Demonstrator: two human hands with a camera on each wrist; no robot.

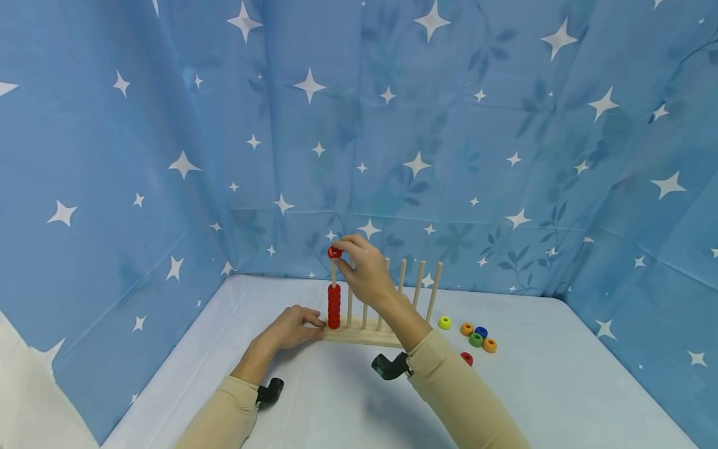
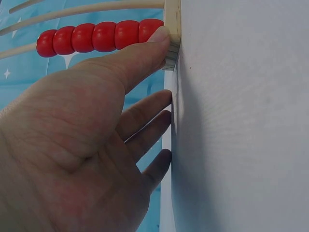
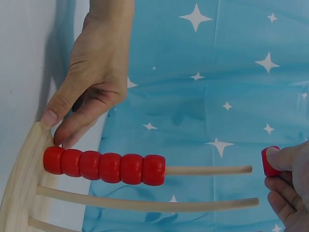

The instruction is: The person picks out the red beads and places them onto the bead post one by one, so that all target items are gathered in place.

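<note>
A wooden bead rack with upright pegs has its base [image 1: 361, 337] on the white table. Several red beads [image 1: 333, 307] are stacked on its leftmost peg, and the peg's upper part is bare. My right hand [image 1: 361, 268] pinches another red bead [image 3: 269, 162] between thumb and fingers, just off that peg's tip in the right wrist view. At the base's left end, my left hand [image 1: 291, 327] grips the wood between thumb and index finger. Its other fingers [image 2: 147, 118] extend beside the rack in the left wrist view. The right forearm hides part of the rack.
Right of the rack lie loose beads: yellow [image 1: 445, 322], blue [image 1: 480, 332], green [image 1: 476, 340], two orange ones [image 1: 490, 345], and a red one [image 1: 467, 358] partly behind the right sleeve. A blue star-patterned curtain [image 1: 359, 125] hangs behind the table [image 1: 561, 374].
</note>
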